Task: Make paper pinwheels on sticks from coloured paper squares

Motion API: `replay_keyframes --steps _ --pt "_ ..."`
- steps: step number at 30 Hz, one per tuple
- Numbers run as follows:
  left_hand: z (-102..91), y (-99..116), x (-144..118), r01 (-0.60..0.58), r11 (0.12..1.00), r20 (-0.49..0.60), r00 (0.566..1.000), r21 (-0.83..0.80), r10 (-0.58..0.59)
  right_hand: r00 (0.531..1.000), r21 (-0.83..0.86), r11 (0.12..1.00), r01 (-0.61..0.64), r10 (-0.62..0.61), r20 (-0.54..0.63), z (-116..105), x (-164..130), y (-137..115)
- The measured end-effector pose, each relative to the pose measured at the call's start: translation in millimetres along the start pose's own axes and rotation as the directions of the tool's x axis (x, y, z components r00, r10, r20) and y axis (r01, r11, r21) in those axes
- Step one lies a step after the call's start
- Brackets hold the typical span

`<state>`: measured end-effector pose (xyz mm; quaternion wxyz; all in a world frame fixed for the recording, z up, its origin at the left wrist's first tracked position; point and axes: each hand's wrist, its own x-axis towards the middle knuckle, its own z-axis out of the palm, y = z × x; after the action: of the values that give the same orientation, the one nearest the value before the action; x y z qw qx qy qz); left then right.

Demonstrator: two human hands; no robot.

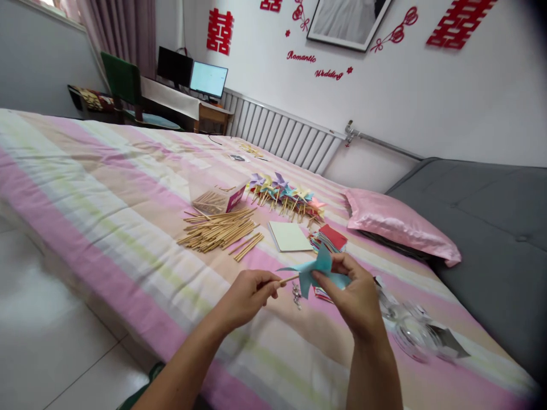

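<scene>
Above a striped bed (141, 273), the left hand (254, 287) pinches a stick (290, 278); the right hand (354, 287) grips a blue pinwheel (311, 272) at its tip, seemingly nearly assembled. Beyond, finished pinwheels (280, 191) lie clustered; loose sticks (220, 230) and coloured paper (333, 237) remain unused.

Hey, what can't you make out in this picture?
All in the head view:
Stick: its end, hidden by the left hand.
Blue pinwheel: part of it, covered by the right hand.
Lit monitor: its text, too small to read.
Framed picture: its top, cut off by the upper edge.
Clear items: exact shapes, blurred.
</scene>
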<state>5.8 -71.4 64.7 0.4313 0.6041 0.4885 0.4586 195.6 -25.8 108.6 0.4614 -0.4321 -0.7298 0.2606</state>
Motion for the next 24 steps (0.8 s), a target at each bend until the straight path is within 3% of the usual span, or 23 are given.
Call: replay_keyframes --steps 3,7,15,24 --pt "1.0 -2 3 0.031 1.0 -0.05 0.998 -0.003 -0.031 0.991 0.182 0.974 -0.134 0.131 0.028 -1 5 9" --pt "4.7 -2 4 0.103 0.969 -0.163 0.976 -0.224 -0.142 0.969 0.4 0.895 -0.198 0.241 -0.059 -2 9 19" --pt "14.5 3 3 0.093 0.892 -0.101 0.983 -0.441 -0.153 0.938 0.254 0.908 -0.332 0.291 0.187 16 9 14" --pt "13.0 0 2 0.102 0.881 -0.104 0.98 -0.461 -0.168 0.967 0.297 0.921 -0.253 0.237 0.089 10 12 27"
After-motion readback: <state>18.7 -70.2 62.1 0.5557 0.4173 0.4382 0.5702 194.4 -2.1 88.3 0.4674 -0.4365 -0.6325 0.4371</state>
